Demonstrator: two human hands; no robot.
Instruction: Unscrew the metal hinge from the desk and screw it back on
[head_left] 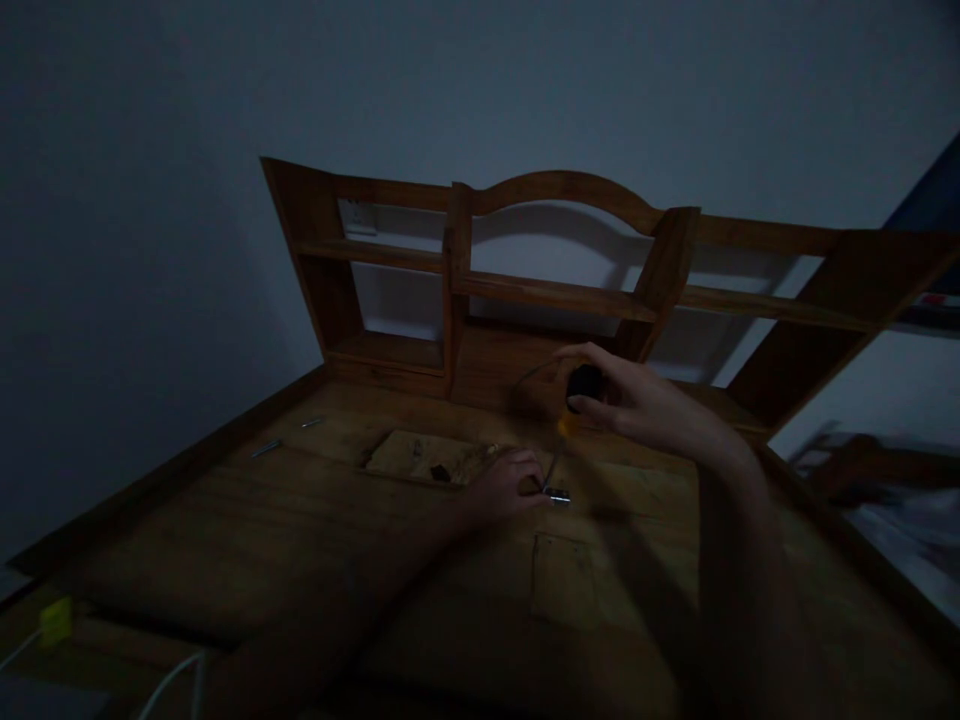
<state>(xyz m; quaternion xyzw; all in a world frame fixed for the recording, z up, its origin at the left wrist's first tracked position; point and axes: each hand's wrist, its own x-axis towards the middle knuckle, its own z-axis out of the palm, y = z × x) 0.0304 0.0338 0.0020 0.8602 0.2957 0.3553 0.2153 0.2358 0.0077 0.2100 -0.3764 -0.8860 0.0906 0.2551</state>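
Note:
The scene is dim. My right hand (634,400) is closed around the black-and-yellow handle of a screwdriver (579,395), held upright over the wooden desk top (247,530). Its thin shaft runs down to a small shiny metal fitting (557,494) on the wood. My left hand (510,485) rests on the desk beside that fitting, fingers curled and pinched at it. A rectangular recess (427,457) in the desk top lies just left of my left hand.
A wooden hutch with shelves (551,292) stands at the back of the desk against a pale wall. Two small metal screws (266,448) lie at the left. A white cable (176,672) and a yellow tag (55,620) sit at the near left edge.

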